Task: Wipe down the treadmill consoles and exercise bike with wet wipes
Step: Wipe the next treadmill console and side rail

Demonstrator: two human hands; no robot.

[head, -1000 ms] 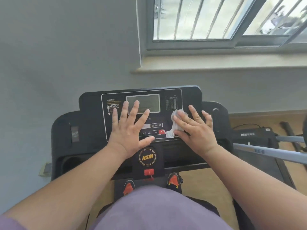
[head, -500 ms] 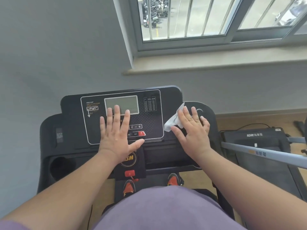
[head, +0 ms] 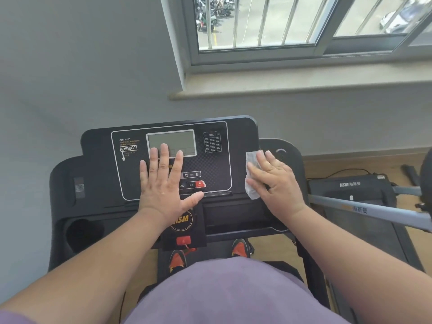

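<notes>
A black treadmill console point(head: 100, 164) with a grey display point(head: 171, 141) stands in front of me against the wall. My left hand point(head: 163, 183) lies flat on the control panel, fingers spread and straight, fingertips reaching the lower edge of the display. My right hand point(head: 275, 181) presses a white wet wipe point(head: 251, 174) flat against the console's right edge, fingers straight on top of it. Part of the wipe is hidden under that hand.
A cup holder point(head: 81, 232) sits in the console's lower left. A second treadmill point(head: 355, 190) lies folded on the floor at the right, with a grey bar point(head: 364, 210) crossing above it. A windowsill point(head: 304, 83) and barred window are above. My orange shoes point(head: 177, 260) stand on the belt.
My right hand has slid the wipe from the panel's right part out to the console's right edge. My left hand has stayed flat on the panel; the view shifted.
</notes>
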